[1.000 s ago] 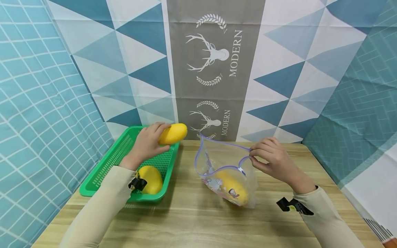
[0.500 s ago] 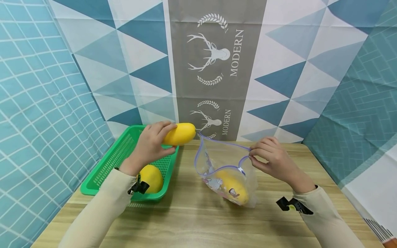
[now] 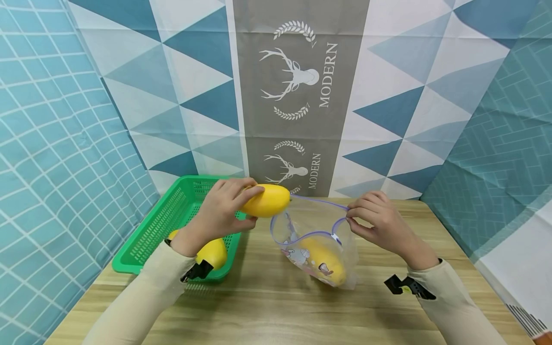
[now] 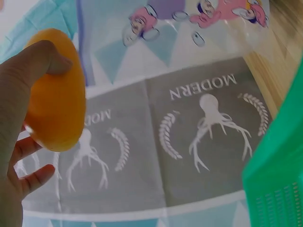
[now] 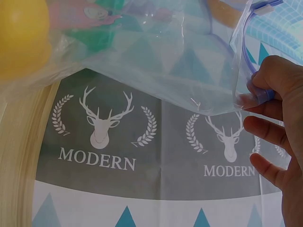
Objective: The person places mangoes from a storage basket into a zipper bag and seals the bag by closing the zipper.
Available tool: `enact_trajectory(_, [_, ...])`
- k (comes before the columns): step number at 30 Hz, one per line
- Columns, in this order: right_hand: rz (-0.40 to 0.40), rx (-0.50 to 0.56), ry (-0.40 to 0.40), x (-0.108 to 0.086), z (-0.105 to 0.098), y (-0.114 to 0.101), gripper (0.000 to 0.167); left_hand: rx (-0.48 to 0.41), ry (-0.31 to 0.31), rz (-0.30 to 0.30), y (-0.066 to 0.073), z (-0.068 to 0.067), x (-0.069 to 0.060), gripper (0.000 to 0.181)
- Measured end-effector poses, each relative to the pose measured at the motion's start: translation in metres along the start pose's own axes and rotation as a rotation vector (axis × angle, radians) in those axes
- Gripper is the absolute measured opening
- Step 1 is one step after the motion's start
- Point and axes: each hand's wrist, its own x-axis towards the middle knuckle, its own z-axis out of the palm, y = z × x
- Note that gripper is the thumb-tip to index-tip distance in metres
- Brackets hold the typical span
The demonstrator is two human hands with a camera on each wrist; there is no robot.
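Observation:
A yellow mango point(image 3: 269, 200) is gripped by my left hand point(image 3: 224, 208), thumb on one side and fingers on the other. Its far end is at the left rim of a clear zip bag point(image 3: 314, 216) with purple edging and cartoon prints. My right hand point(image 3: 381, 225) pinches the bag's right top corner, and the mouth gapes. Inside the bag, at the bottom, lies another yellow mango point(image 3: 325, 261). The left wrist view shows the held mango point(image 4: 59, 94) close up, beside the bag. In the right wrist view, thumb and forefinger hold the purple zip edge point(image 5: 262, 94).
A green perforated basket point(image 3: 148, 230) stands on the wooden table point(image 3: 276, 316) at the left, partly behind my left arm. More yellow fruit point(image 3: 213, 254) lies in it, partly hidden by the wrist. A patterned backdrop point(image 3: 302, 96) rises behind the table.
My left hand has carried the mango rightward from above the basket to the bag's mouth, dipping slightly. The right hand and the bag have hardly moved.

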Motion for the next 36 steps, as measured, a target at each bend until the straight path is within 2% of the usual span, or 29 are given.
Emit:
enact_trajectory(9, [-0.007, 0.000, 0.003, 0.001, 0.001, -0.001, 0.033, -0.003, -0.096, 0.038, 0.014, -0.002, 0.013, 0.073])
enact_trajectory(23, [0.000, 0.003, -0.001, 0.002, 0.001, -0.001, 0.034, -0.001, -0.258, 0.056, 0.031, 0.000, 0.031, 0.070])
enact_trajectory(36, [0.008, 0.008, -0.014, 0.002, 0.002, -0.001, 0.035, -0.027, -0.411, 0.025, 0.040, 0.007, 0.041, 0.064])
